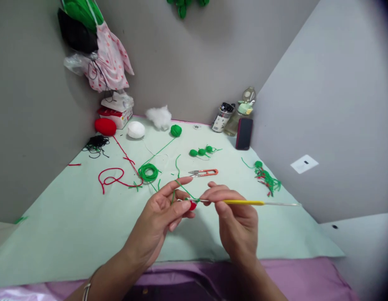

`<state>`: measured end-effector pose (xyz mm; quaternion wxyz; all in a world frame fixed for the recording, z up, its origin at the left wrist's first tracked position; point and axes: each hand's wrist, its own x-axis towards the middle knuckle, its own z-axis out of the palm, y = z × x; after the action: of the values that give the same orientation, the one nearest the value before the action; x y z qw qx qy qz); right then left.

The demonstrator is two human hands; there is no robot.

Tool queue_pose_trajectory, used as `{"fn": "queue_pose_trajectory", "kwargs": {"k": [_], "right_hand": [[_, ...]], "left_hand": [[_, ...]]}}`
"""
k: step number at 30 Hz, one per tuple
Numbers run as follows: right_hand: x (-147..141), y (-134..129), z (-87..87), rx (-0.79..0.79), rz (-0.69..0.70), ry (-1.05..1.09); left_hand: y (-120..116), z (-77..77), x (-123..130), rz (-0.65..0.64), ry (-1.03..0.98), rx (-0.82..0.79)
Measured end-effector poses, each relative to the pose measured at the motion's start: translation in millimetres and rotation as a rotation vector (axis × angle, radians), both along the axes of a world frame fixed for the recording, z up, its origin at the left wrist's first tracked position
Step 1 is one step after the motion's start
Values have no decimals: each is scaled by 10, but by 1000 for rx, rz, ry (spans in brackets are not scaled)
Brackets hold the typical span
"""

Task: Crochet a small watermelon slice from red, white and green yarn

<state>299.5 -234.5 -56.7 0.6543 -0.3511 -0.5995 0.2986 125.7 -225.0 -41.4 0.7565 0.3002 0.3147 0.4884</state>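
Between the thumb and fingers of my left hand is a small red crochet piece with some white and green at its top edge. A green strand runs from the piece up over the raised left index finger. My right hand is closed around a crochet hook with a yellow handle. The hook's thin metal tip reaches left to the top of the red piece. Its other metal end points right. Orange-handled thread snips lie just beyond the hands.
Beyond the hands are a green yarn coil, loose red yarn, a green ball, a white ball, a red ball and green pieces. A phone leans at the back right beside a bottle.
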Motion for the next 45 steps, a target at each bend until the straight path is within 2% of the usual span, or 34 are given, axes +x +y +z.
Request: {"fn": "queue_pose_trajectory", "kwargs": {"k": [6,12,25,33,41,45], "right_hand": [[-46,10,-9,-62,-35,-17],[4,-17,-39,-113,25,32],[-28,-33,-29,-104,-24,-38],[-33,-37,-21,-89,-27,-64],[-9,-25,-60,-113,49,79],[8,-57,-11,-69,18,-14]], "left_hand": [[-33,-23,22,-31,47,12],[-23,-20,-2,-22,97,-17],[-29,-40,21,9,161,30],[-42,-46,45,19,74,-18],[-44,-45,10,12,136,36],[-52,-52,-1,28,174,60]]}}
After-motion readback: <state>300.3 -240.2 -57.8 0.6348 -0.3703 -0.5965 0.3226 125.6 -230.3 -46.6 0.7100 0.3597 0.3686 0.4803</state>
